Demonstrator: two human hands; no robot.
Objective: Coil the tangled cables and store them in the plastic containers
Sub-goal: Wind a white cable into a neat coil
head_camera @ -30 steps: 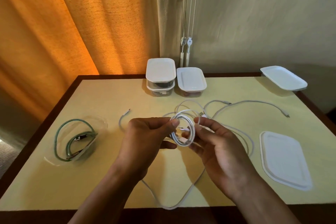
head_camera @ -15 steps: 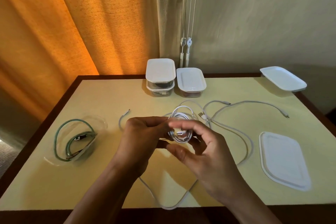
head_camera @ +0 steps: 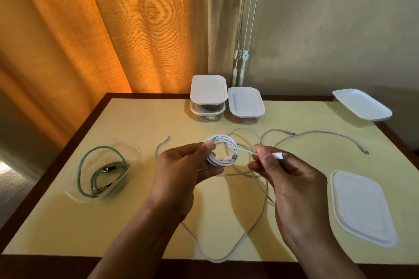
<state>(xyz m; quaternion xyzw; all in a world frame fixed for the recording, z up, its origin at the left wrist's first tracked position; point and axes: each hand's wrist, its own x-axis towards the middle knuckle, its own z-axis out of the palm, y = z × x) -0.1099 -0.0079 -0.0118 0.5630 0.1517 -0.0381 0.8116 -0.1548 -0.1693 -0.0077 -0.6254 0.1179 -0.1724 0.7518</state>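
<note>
**Head view: white cable coil held above the bench, tail drawn out to the right.**

The left hand (head_camera: 181,165) pinched the coil (head_camera: 221,150) at its left rim, thumb on top and fingers (head_camera: 210,172) curled beneath. The right hand (head_camera: 290,179) had its fingers closed on the tail just behind the white plug (head_camera: 280,155). The cable looked light, thin, soft and smooth-skinned, and probably springy, so the loops would likely slacken if the pinch eased. The best hold seemed to be across all the loops at once, with the tail taken by the cord and not tugged at the plug joint. Loose white cables (head_camera: 317,132) lay on the bench (head_camera: 136,222) under and behind the hands. A green cable (head_camera: 99,165) spilled over a clear tub (head_camera: 133,154) at the left. Lidded tubs (head_camera: 208,97) stood at the far edge, and a lid (head_camera: 360,204) lay at the right.
</note>
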